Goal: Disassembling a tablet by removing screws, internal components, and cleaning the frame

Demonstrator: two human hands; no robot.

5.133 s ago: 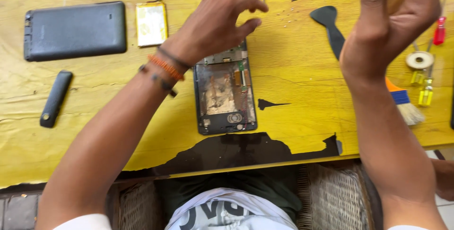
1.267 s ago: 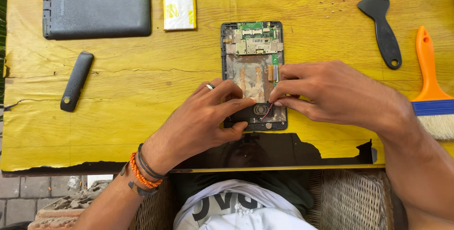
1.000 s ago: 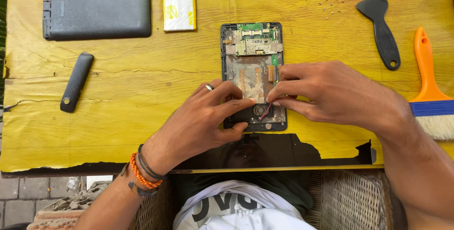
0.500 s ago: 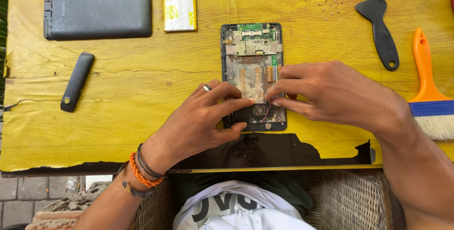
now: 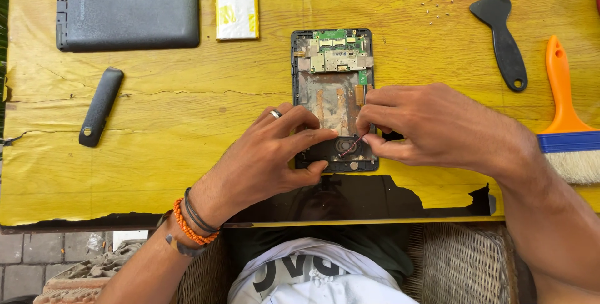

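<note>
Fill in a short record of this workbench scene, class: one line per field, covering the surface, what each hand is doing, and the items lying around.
Surface: yellow table, paint worn off at the near edge
Left hand: steadies the opened tablet at its lower end
Right hand: pinches a thin wire by the round speaker
Far left: dark back cover, flat battery
Left: black strip
Right: black scraper, orange-handled brush, tiny screws

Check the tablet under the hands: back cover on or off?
Off. The tablet lies open with its green circuit board exposed; the dark back cover lies apart, upper left.
</note>
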